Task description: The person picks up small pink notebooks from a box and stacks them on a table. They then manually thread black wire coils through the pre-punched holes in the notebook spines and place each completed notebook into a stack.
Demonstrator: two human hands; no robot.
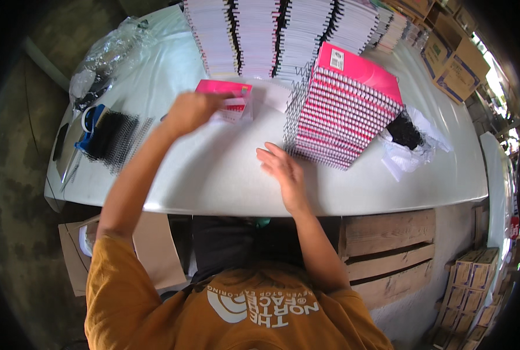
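Note:
My left hand (193, 114) reaches over a small pink and white box or packet (222, 86) on the table. Its fingers are curled and somewhat blurred, and whatever they hold cannot be made out. With its fingers apart and nothing in them, my right hand (284, 173) rests low over the tabletop. Just beyond it stands a tall, leaning stack of pink spiral notebooks (347, 114), their wire bindings facing me. Loose wire spirals (293, 111) stick out along the stack's left side.
Tall rows of bound white page blocks (257, 38) line the white table's (225, 181) far side. Black wire spirals (114, 137) and blue-handled scissors (88, 131) lie at left, below crumpled clear plastic (111, 52). White wrapping with black spirals (406, 137) lies right; cardboard boxes (455, 64) stand beyond.

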